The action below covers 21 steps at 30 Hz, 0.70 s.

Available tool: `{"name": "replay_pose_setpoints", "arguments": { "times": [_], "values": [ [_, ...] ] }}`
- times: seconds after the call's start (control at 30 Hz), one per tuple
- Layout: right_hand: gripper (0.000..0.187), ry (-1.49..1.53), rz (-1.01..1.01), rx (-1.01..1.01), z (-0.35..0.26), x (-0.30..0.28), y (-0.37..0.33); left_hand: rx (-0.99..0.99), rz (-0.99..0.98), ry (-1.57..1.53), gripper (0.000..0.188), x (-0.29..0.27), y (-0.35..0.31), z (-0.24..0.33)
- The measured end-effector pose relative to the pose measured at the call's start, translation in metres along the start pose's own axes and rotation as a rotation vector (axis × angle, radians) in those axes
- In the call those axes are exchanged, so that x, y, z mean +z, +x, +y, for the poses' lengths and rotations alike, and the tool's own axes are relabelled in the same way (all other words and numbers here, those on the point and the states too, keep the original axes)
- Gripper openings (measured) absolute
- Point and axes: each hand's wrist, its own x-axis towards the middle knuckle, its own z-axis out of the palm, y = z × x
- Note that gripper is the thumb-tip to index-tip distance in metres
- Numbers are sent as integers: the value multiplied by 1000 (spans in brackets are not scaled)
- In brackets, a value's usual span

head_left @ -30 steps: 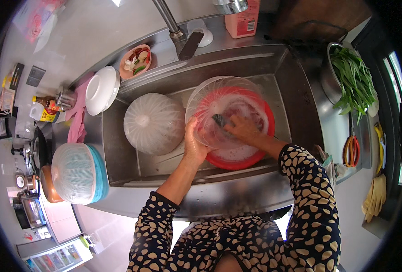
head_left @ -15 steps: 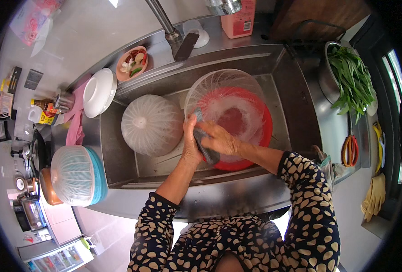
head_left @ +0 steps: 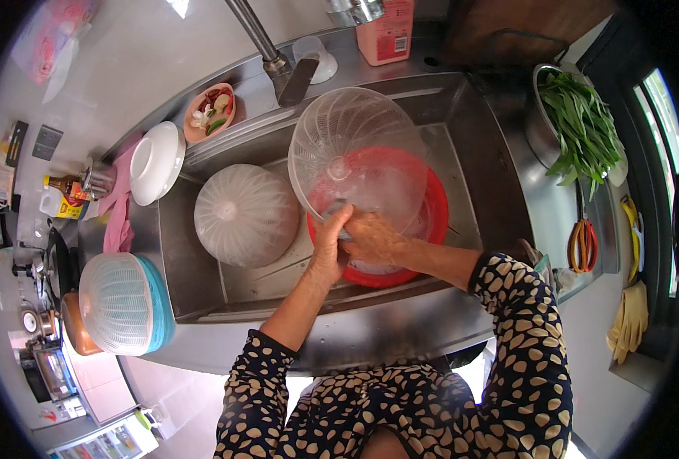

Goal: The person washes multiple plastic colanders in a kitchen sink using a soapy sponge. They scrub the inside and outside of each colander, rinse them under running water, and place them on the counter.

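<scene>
A translucent white mesh basket is tilted over a red basin of cloudy water in the sink. My left hand is closed at the basket's near rim, with the thumb pointing up. Close against it, my right hand is curled round a grey cloth, most of which the fingers hide. To the left, a second white mesh basket lies upside down on the sink floor.
The steel sink surrounds the work, below a faucet. White bowls, a pink dish and stacked blue-white baskets stand left. A pot of green leaves and orange-handled scissors are right.
The mesh basket has tilted up and shifted away from me in the basin. My hands have drawn closer together, and the grey cloth, earlier hanging long between them, is now mostly covered.
</scene>
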Motion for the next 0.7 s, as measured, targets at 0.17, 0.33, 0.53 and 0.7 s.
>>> {"name": "replay_pose_setpoints", "arguments": {
  "times": [0.17,0.33,0.53,0.7],
  "values": [
    [47,343,-75,-110,-4,-1,4,-116,80,-355,47,-13,1,2],
    [45,441,-228,-63,35,6,-4,-114,39,-260,49,-17,0,8],
    [43,-729,143,-283,127,9,-38,-186,91,97,63,-18,-8,17],
    [41,-714,187,187,136,30,-28,-245,16,-14,66,-14,-3,7]
  ]
}}
